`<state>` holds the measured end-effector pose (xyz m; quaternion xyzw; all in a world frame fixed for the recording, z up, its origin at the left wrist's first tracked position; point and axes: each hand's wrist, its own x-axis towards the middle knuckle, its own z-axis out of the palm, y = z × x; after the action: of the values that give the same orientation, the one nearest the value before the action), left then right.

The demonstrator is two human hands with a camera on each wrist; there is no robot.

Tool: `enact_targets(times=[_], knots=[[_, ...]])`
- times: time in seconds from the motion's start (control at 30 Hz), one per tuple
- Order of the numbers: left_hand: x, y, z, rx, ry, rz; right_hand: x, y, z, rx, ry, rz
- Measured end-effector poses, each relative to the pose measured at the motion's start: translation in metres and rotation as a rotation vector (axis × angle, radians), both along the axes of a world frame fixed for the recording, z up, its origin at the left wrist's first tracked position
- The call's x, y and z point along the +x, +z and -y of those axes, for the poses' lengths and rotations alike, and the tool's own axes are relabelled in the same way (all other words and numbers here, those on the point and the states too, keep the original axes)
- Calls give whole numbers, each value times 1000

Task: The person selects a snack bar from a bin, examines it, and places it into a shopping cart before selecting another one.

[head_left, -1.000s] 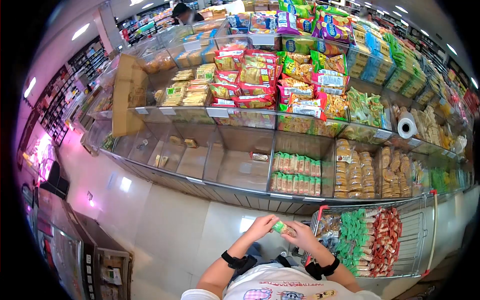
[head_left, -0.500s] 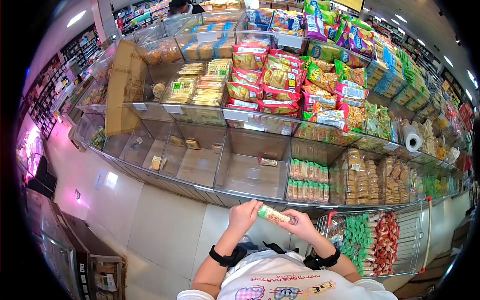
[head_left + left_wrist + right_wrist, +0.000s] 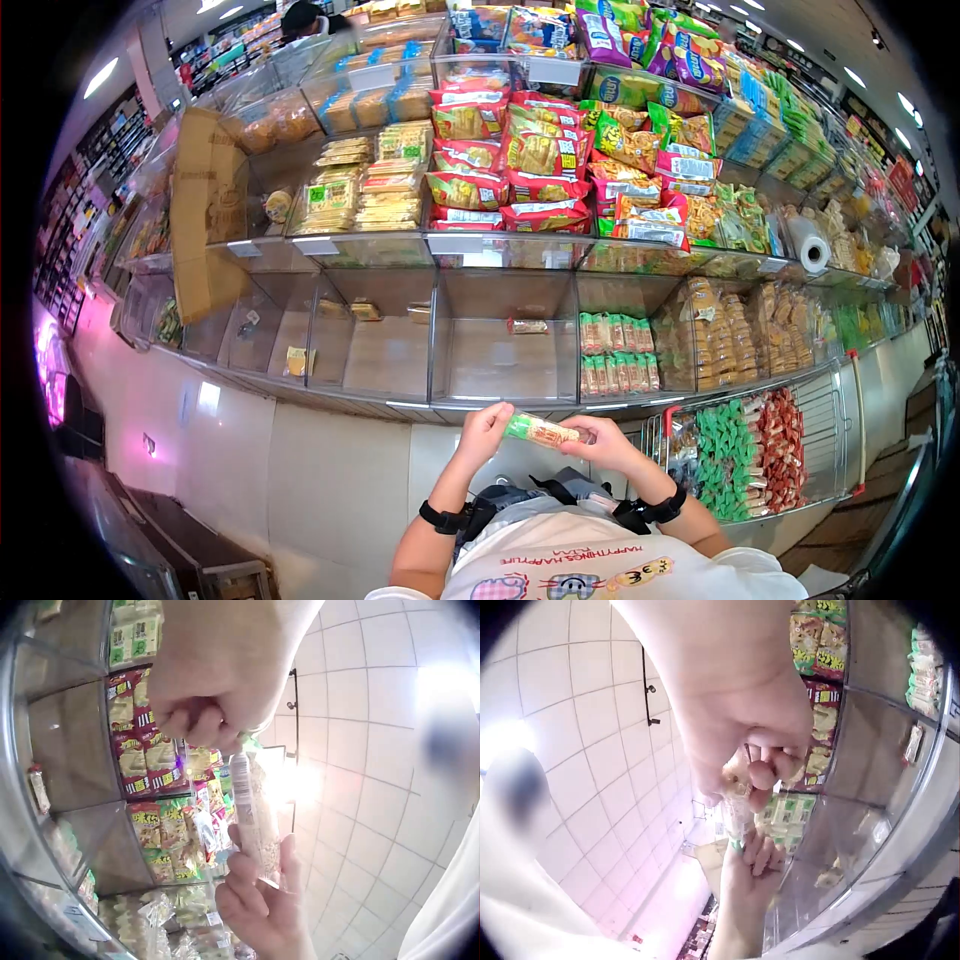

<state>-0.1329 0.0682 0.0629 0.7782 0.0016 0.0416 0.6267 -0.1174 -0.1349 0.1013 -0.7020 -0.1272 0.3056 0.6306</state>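
Note:
Held level in front of my body in the head view is a wrapped snack roll, with a green end and a clear, printed wrapper. My left hand pinches its green end, the fingers curled in. At the other end, the fingers and thumb of my right hand grip the roll. The left wrist view shows a barcode and pale puffed grains on the roll between both hands. A similar pack of rolls stands upright in two rows in a lower bin ahead.
A shopping cart at my right holds many green and red wrapped snacks. Ahead runs a tiered display of clear bins, with red snack bags above. One red-and-white pack lies in a lower bin. A cardboard sheet leans at left.
The hands have drawn apart along the roll, the left one moving left, so more of the wrapper shows. The head view has shifted, and both hands still hold the roll.

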Motion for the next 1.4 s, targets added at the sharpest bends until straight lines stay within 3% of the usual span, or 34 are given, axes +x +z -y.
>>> enact_targets(times=[0.13,0.27,0.4,0.53,0.67,0.77,0.8,0.83,0.87,0.9,0.93,1.03,1.17,1.27,1.4], knots=[[14,-3,6,616,15,138,11,12,2,-188,-45,286],[28,-25,24,770,130,189,18,-7,4,-308,-107,276],[35,-51,35,819,53,82,33,-19,19,-419,-4,202],[44,-46,56,754,-13,61,58,-45,45,-553,269,365],[76,-44,67,351,-67,-97,86,-77,63,-378,176,358],[108,-33,61,-47,-100,-321,120,-108,91,-473,-181,370],[115,-38,59,31,-104,-347,132,-126,104,-492,-360,387],[119,-43,59,102,-116,-328,149,-172,124,-495,-465,210],[122,-49,59,173,-127,-308,165,-165,139,-731,-482,193],[122,-55,58,245,-138,-290,177,-200,159,-720,-555,76],[121,-59,57,280,-161,-291,185,-196,169,-861,-555,109],[112,-70,54,331,-150,-363,216,-213,195,-996,-519,-90],[104,-73,54,274,-44,-510,246,-258,215,-943,-555,-33],[103,-79,56,270,14,-543,265,-260,213,-996,-465,-17],[111,-69,69,291,68,-552,288,-256,202,-1118,-390,-172]])
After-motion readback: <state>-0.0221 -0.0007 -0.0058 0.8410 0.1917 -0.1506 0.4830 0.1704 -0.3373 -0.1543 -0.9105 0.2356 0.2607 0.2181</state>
